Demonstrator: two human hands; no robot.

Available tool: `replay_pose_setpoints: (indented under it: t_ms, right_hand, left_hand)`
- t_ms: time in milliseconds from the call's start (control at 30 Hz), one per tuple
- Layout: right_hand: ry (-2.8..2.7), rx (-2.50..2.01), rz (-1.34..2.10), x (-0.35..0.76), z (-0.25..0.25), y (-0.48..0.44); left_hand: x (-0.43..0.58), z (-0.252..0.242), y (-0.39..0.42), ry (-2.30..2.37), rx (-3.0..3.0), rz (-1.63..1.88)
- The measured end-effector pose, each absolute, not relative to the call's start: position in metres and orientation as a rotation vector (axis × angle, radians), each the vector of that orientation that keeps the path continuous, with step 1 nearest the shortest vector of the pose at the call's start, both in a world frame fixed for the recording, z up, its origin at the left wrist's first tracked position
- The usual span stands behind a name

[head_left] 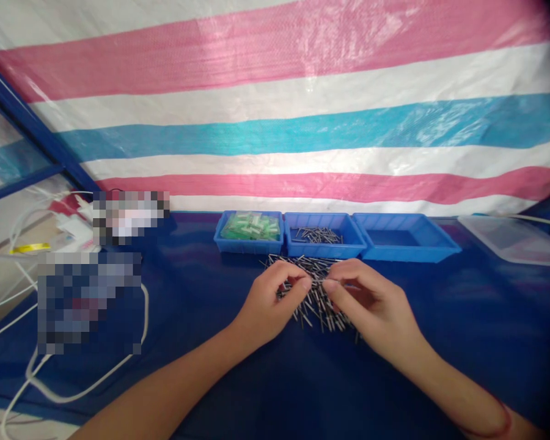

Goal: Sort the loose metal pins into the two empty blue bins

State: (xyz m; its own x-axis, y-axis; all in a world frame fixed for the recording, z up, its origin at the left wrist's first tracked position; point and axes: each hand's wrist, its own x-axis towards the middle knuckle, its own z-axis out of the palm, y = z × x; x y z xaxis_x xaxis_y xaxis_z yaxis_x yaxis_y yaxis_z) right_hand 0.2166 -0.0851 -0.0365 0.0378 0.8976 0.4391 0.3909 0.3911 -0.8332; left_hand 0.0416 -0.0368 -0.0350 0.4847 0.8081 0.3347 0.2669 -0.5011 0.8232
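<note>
A loose pile of thin metal pins [318, 302], some with a thicker silvery part, lies on the blue tabletop. Over it, my left hand [275, 299] pinches with thumb and index finger at one end of a thin metal pin [318, 281]. The thumb and fingers of my right hand [376, 305] are closed at the pin's other end, so it spans the small gap between both hands. Part of the pile is hidden behind my fingers.
Behind the pile stand three blue trays: one with green-and-clear small packets [251, 227], one with more metal pins [318, 235], and a third tray [407, 252] at right. A clear plastic lid [508, 241] lies farther right. White cables [68, 400] loop across the left side.
</note>
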Motion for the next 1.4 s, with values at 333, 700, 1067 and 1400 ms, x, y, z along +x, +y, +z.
replay_pose_setpoints:
  t_ms: [333,700,1067,1400]
  right_hand:
    - [-1.418,-1.598,-0.251,0.300,-0.034,-0.039]
    - [-1.687,-1.555,-0.344,0.281,-0.039,-0.048]
    - [-1.831,-1.435,0.028,0.242,-0.045,-0.067]
    - [-1.498,-1.358,0.572,0.221,-0.046,-0.080]
  left_hand:
    - [0.035,-0.037,-0.023,1.044,2.288,0.851]
    - [0.047,-0.045,-0.020,1.034,2.725,0.586]
    - [0.044,-0.042,-0.021,1.147,2.545,0.730]
    - [0.053,-0.043,-0.045,0.902,2.078,0.954]
